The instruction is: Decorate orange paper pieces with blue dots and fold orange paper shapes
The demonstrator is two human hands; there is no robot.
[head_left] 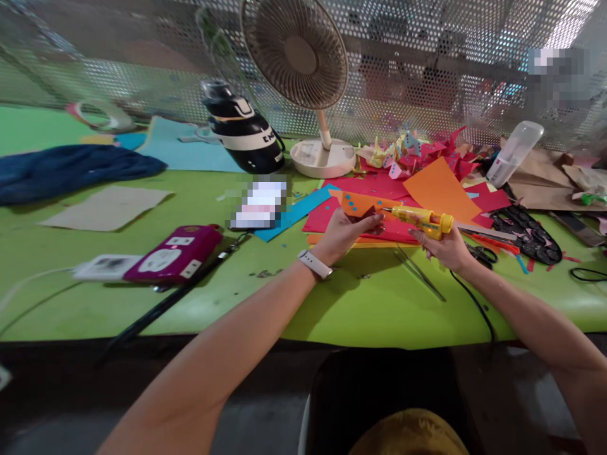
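The left hand (345, 234) is holding dotted orange paper (358, 203), its thumb and fingers pinching the sheet, which is sitting right of the middle of the green worktop (279, 303). The right hand (443, 248) is gripping a yellow glue gun (422, 219), its fingers wrapping the handle; the nozzle is pointing left toward the paper, near the left fingertips. Red sheets (315, 221) are lying beneath and behind the paper, and a plain orange sheet (441, 189) is resting over them, nearer the back edge. Tweezers (421, 273) are lying between the hands and the front edge. A black cable (478, 306) is running over that front edge, below the right wrist. Along the back edge, a heap of folded paper (427, 151) is spreading to the right of a fan (301, 54), while a black bottle (251, 142) is standing on its left. A blue cloth (76, 170) is lying by the left edge.
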